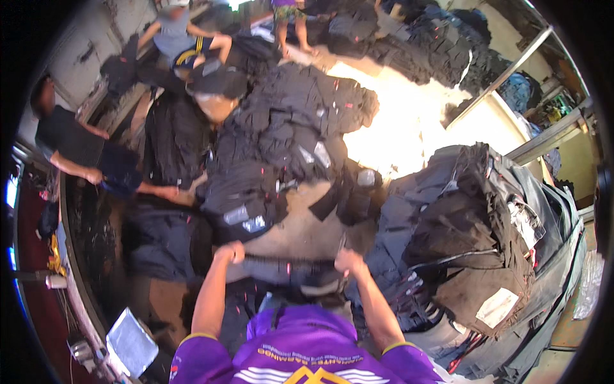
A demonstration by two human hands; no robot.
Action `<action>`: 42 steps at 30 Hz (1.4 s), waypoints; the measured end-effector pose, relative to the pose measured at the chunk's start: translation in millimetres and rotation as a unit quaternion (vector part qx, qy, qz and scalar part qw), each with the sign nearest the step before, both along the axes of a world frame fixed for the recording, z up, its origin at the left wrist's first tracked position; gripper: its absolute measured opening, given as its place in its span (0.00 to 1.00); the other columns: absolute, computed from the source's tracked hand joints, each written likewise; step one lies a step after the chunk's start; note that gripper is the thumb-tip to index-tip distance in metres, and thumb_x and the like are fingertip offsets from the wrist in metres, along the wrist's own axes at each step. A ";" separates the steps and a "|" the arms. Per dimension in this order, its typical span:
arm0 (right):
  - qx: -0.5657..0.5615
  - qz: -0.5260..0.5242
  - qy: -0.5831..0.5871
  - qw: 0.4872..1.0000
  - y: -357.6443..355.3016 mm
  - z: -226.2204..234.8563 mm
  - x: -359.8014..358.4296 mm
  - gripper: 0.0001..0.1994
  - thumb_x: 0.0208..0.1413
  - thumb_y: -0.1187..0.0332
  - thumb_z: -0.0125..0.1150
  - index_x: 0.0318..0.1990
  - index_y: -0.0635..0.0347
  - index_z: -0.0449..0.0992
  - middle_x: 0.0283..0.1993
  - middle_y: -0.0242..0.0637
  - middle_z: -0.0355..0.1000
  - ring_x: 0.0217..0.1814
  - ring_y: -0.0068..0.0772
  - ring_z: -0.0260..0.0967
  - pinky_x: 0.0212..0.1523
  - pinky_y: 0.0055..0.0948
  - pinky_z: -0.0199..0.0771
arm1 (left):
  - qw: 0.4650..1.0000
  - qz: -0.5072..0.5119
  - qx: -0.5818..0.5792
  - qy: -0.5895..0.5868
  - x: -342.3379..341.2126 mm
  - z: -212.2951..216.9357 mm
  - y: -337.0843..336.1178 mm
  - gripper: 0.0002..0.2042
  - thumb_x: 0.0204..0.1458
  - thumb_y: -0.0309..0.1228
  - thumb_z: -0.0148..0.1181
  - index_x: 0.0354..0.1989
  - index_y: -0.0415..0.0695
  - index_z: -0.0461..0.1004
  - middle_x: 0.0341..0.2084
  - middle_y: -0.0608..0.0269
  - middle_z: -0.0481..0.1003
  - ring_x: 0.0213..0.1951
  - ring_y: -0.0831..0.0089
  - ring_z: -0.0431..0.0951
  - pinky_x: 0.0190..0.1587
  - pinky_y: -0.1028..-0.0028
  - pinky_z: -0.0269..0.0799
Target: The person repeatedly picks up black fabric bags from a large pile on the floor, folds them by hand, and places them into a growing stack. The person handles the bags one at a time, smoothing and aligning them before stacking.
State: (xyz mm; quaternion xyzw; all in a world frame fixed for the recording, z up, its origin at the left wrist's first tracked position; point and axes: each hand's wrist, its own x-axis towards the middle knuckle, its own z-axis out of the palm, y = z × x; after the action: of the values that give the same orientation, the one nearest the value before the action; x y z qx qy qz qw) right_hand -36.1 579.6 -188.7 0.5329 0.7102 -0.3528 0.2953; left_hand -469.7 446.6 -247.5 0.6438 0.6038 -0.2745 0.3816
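left hand (pixel 230 252) fisted on dark garment (pixel 284 267) | right hand (pixel 348 261) likewise

Bare tan floor (pixel 300 230) shows just ahead of the left hand (pixel 229 251) and right hand (pixel 348 260), which grip a dark waistband (pixel 288 264) between them. A heap of dark trousers (pixel 288 134) closes that gap beyond. A tall tied bundle of garments (pixel 473 237) crowds the right side. Folded dark cloth (pixel 163 240) blocks the left. A sunlit floor patch (pixel 409 121) lies open farther off.
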 end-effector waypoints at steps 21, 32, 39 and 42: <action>0.098 0.006 0.247 0.964 -141.5 42.1 90.5 0.14 0.51 0.68 0.62 0.46 0.57 0.84 0.46 0.50 0.78 0.51 0.54 0.77 0.55 0.47 0.77 | 0.966 0.218 0.062 -0.127 155.7 61.5 -154.0 0.26 0.53 0.32 0.57 0.63 0.54 0.70 0.57 0.51 0.77 0.57 0.51 0.78 0.57 0.47 0.72; 0.309 -0.104 0.270 0.906 -39.6 46.8 83.6 0.10 0.47 0.74 0.61 0.35 0.57 0.86 0.37 0.57 0.78 0.44 0.57 0.78 0.49 0.46 0.78 | 0.990 0.076 -0.027 -0.117 166.0 28.4 -81.6 0.23 0.42 0.29 0.58 0.51 0.47 0.80 0.47 0.45 0.81 0.52 0.50 0.80 0.54 0.55 0.76; 0.404 -0.037 0.266 0.875 87.9 238.5 55.7 0.10 0.54 0.73 0.56 0.37 0.63 0.83 0.30 0.53 0.79 0.33 0.58 0.79 0.38 0.51 0.78 | 0.897 0.186 0.375 -0.142 77.7 222.2 58.9 0.19 0.51 0.30 0.55 0.52 0.51 0.81 0.53 0.53 0.79 0.55 0.52 0.78 0.56 0.60 0.75; 0.543 -0.085 0.422 0.721 84.1 283.3 42.2 0.13 0.54 0.75 0.56 0.46 0.69 0.77 0.38 0.57 0.76 0.40 0.57 0.75 0.46 0.47 0.75 | 0.693 0.223 0.684 -0.044 97.2 269.5 65.3 0.24 0.50 0.24 0.52 0.58 0.50 0.78 0.64 0.51 0.70 0.65 0.50 0.69 0.66 0.56 0.65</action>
State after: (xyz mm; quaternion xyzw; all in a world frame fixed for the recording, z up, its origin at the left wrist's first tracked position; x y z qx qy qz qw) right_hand 6.1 663.7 94.6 0.4561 0.7831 -0.1185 -0.4059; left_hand -372.5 511.8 22.0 0.5846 0.7330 0.3363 -0.0884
